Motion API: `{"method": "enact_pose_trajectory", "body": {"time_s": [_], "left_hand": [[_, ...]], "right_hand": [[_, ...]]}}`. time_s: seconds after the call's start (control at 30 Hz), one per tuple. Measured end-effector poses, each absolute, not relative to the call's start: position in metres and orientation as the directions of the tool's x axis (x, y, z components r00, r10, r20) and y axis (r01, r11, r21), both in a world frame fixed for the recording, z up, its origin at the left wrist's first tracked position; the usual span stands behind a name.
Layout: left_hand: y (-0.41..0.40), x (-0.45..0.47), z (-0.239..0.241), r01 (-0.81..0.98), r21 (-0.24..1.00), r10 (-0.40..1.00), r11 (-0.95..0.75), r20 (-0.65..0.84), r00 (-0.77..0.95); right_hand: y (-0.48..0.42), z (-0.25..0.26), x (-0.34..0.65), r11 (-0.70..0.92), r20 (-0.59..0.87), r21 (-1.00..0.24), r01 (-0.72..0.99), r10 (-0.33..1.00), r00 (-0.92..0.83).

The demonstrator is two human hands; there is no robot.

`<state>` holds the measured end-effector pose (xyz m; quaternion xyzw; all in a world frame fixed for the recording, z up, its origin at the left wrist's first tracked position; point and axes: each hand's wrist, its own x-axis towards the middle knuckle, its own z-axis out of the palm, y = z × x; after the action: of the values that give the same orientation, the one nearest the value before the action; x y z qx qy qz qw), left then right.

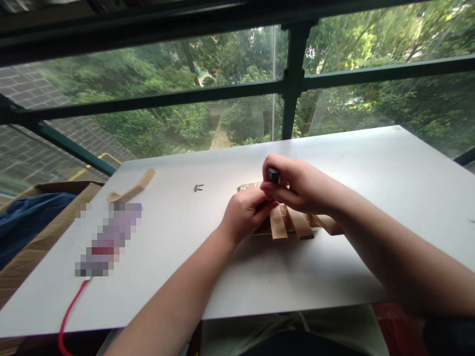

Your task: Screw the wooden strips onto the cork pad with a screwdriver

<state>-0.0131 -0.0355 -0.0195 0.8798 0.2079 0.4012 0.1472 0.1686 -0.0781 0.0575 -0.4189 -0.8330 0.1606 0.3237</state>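
Your right hand [297,185] was wrapped around a black-handled tool [274,174], handle end up. Your left hand [243,210] sat just beside it, fingers drawn together near the slats [278,226]; can't tell what they pinched, your right hand covered it. Slats lay around mid-desk [178,232], ends toward the near edge, with a gold piece [248,186] partly hidden under your hands. Dark fasteners [199,188] lay left of you, closer to the far edge. Bent wood [139,189] was by the far-left corner. Pixelated item [111,242] sat along the left edge, red cord [70,306] running off the near edge.
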Motion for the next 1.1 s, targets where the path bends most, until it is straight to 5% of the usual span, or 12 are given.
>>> {"method": "enact_pose_trajectory", "body": {"time_s": [0.5, 1.1], "left_hand": [[-0.039, -0.018, -0.016, 0.214, 0.483, 0.488, -0.849, 0.559, 0.67], [-0.04, -0.017, -0.018, 0.286, 0.464, 0.528, -0.838, 0.557, 0.641]], "right_hand": [[-0.082, 0.064, 0.177, 0.545, 0.371, -0.738, 0.399, 0.821, -0.434], [-0.083, 0.069, 0.177, 0.567, 0.4, -0.666, 0.484, 0.82, -0.409]]}}
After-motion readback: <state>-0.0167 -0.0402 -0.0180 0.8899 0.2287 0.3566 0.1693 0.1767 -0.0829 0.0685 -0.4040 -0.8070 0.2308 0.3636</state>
